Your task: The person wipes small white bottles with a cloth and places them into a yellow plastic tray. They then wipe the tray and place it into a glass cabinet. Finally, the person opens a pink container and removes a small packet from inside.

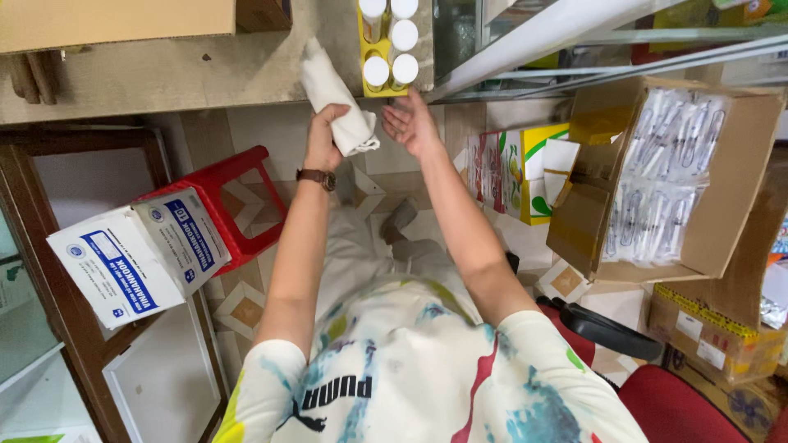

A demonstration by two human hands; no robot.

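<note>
My left hand (322, 138), with a brown watch on its wrist, is closed around a rolled white cloth (332, 94) held up against the grey counter edge. My right hand (413, 123) is open with fingers spread, just below a yellow holder (364, 61); its fingertips reach the holder's lower edge. The holder carries several bottles with white round caps (403, 36). The two hands are close together, the cloth between them.
A grey counter (164, 74) runs across the top. A red plastic stool (238, 197) with a white and blue carton (135, 254) leaning on it stands at the left. An open cardboard box of clear packets (669, 176) sits at the right, coloured cartons (517, 172) beside it.
</note>
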